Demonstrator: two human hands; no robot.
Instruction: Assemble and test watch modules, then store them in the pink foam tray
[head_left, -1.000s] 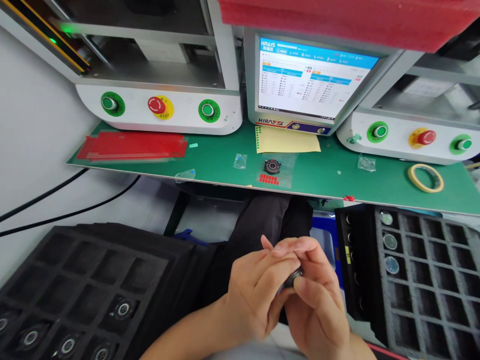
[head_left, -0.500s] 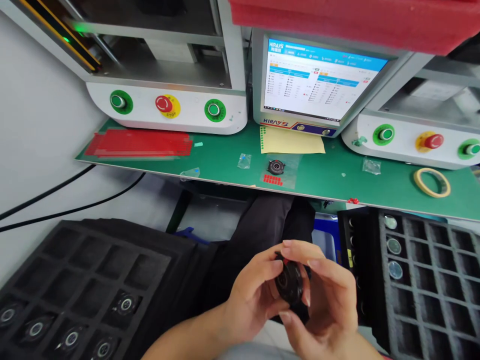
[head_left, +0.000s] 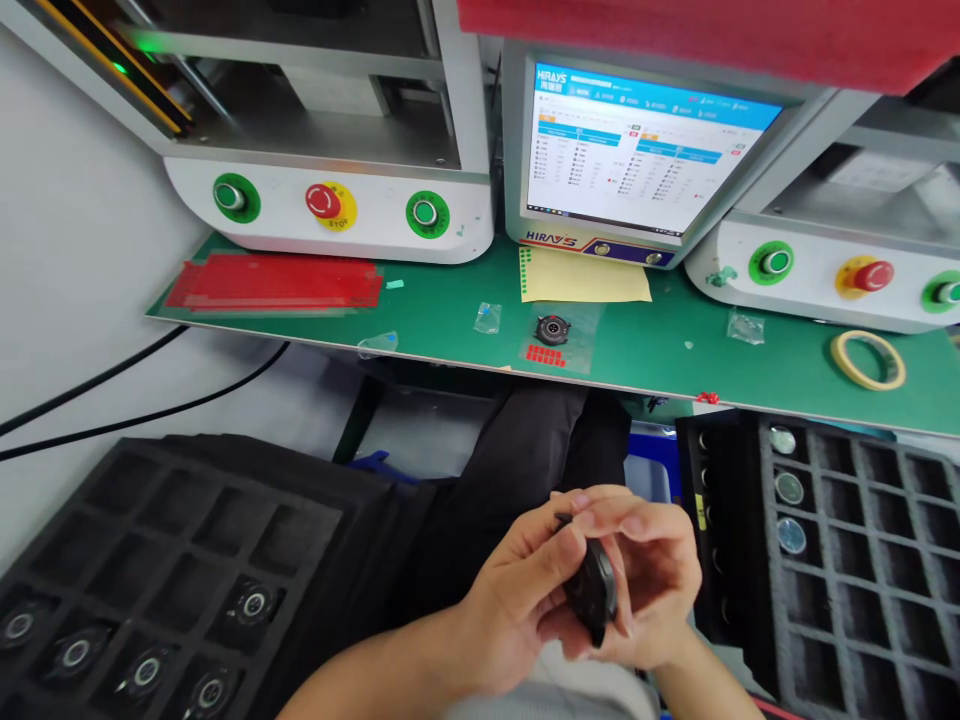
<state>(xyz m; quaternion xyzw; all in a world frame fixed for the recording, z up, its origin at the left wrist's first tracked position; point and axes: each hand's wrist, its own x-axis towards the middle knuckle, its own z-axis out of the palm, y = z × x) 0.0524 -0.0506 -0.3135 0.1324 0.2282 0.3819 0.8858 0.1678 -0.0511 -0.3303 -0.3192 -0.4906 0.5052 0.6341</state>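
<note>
Evidently one dark round casing (head_left: 591,595) in hand, tilted nearly on edge, low in view. Left hand (head_left: 517,590) clamped on it, thumb across the near face, fingers behind. Right hand (head_left: 652,560) curled round its upper and three-o'clock side; cannot tell whether that one pinches. Judgement on handling: best held by the rim, fingertips off the faces, turned slowly, both hands close in case of a slip. Outward, just short of twelve o'clock, on the green bench (head_left: 442,325): second casing (head_left: 553,330) on clear film (head_left: 581,345), red pieces (head_left: 545,356) at its six. Nine o'clock: black foam tray (head_left: 319,520), casings in nearer pockets. Three o'clock: grey foam tray (head_left: 774,600), three discs (head_left: 789,488).
</note>
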